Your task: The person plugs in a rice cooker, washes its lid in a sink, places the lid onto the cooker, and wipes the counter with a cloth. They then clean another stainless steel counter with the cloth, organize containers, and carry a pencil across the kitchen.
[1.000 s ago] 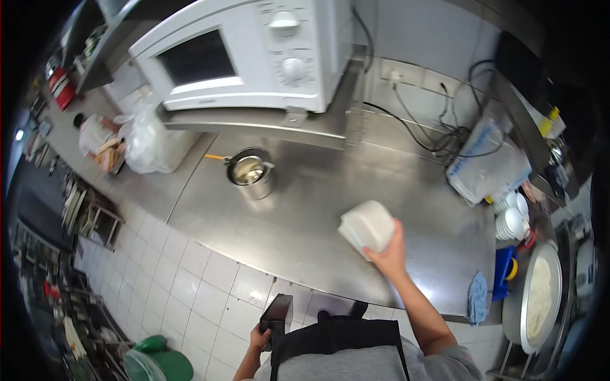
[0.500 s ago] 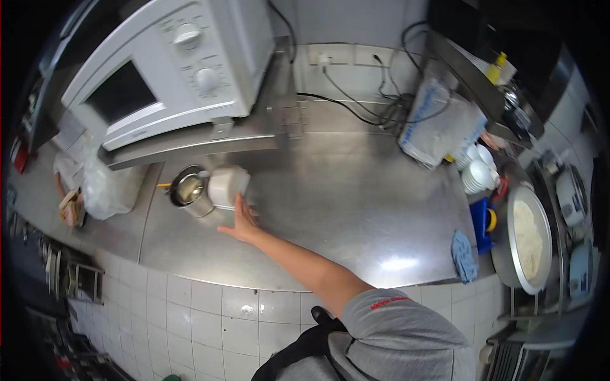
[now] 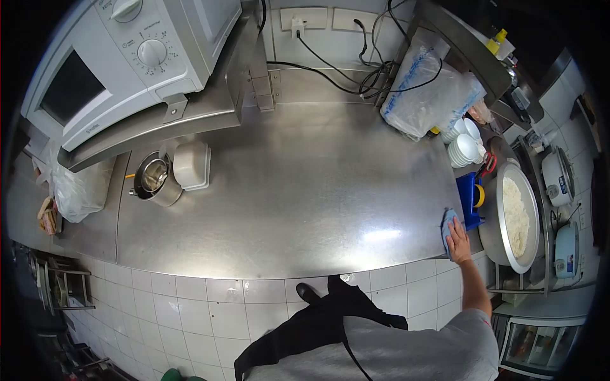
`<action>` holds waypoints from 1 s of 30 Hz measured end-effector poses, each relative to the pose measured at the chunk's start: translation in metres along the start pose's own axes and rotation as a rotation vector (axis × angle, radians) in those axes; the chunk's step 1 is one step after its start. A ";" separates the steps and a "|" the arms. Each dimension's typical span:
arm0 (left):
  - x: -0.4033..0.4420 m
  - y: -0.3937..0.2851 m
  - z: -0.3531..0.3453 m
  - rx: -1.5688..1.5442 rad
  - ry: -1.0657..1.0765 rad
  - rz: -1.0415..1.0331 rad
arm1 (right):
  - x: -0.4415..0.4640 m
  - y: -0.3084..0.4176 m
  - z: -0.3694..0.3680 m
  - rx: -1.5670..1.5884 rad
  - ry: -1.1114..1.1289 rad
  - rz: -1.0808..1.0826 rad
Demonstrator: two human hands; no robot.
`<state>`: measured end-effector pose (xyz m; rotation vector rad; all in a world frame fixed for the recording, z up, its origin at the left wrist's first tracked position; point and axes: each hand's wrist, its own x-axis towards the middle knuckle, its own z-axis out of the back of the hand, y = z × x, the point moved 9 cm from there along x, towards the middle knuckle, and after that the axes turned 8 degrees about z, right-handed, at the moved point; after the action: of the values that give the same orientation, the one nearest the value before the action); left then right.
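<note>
At the right end of the steel counter [image 3: 286, 209], my right hand [image 3: 459, 242] rests on a crumpled blue cloth [image 3: 448, 227], with the fingers closing over it. Part of the cloth is hidden under the hand. My left hand is out of sight. Just beyond the cloth sits a blue plastic bin [image 3: 469, 202] with a yellow ring-shaped thing [image 3: 480, 195] in it. On the counter's left side stands a metal pot [image 3: 166, 192] with a strainer-like metal utensil [image 3: 154, 174] inside. A pale lidded container [image 3: 190, 165] stands beside the pot.
A large metal bowl [image 3: 532, 244] of white grains or flour stands to the right. Stacked white cups [image 3: 464, 151], red-handled scissors [image 3: 488, 164] and plastic bags [image 3: 422, 95] lie at the back right. A microwave [image 3: 143, 57] on a steel shelf overhangs the left side. Cables [image 3: 375, 79] hang behind.
My right hand has gone from beside the pale container on the left to the blue cloth at the right edge. The view has shifted; pot and container look to be standing where they were.
</note>
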<state>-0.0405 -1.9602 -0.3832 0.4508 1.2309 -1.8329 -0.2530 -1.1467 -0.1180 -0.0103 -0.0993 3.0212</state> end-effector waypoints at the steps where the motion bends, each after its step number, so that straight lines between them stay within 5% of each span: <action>1: -0.001 0.002 -0.001 -0.001 -0.001 0.003 | 0.001 -0.007 -0.009 -0.002 -0.044 -0.143; 5: 0.002 0.005 0.000 0.000 0.004 -0.008 | 0.030 0.000 -0.023 -0.190 -0.107 -0.684; 7: 0.004 0.007 0.001 -0.018 0.002 -0.023 | 0.089 0.053 -0.042 -0.063 -0.246 -0.547; 10: 0.007 0.004 0.003 -0.037 0.003 -0.078 | 0.173 0.280 -0.013 0.077 -0.376 -0.061; 13: 0.005 -0.010 0.007 0.049 0.024 -0.192 | 0.144 0.521 0.005 0.539 -0.160 0.503; 15: 0.006 -0.021 0.003 0.059 0.015 -0.207 | 0.068 0.615 0.023 0.652 0.109 0.980; 17: 0.002 -0.023 0.007 0.014 -0.015 -0.139 | 0.011 0.607 0.034 0.721 -0.013 1.235; 20: -0.005 -0.019 0.008 -0.006 -0.048 -0.049 | 0.016 0.490 0.037 0.634 0.020 1.134; 25: -0.021 -0.028 0.015 0.035 -0.123 0.059 | 0.148 0.239 0.007 0.203 -0.164 0.372; 30: -0.057 -0.055 0.043 0.051 -0.251 0.094 | 0.368 0.228 -0.009 0.204 -0.149 -0.118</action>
<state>-0.0460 -1.9642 -0.2937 0.2901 0.9787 -1.7826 -0.6454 -1.3280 -0.1427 0.2311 0.1893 2.8955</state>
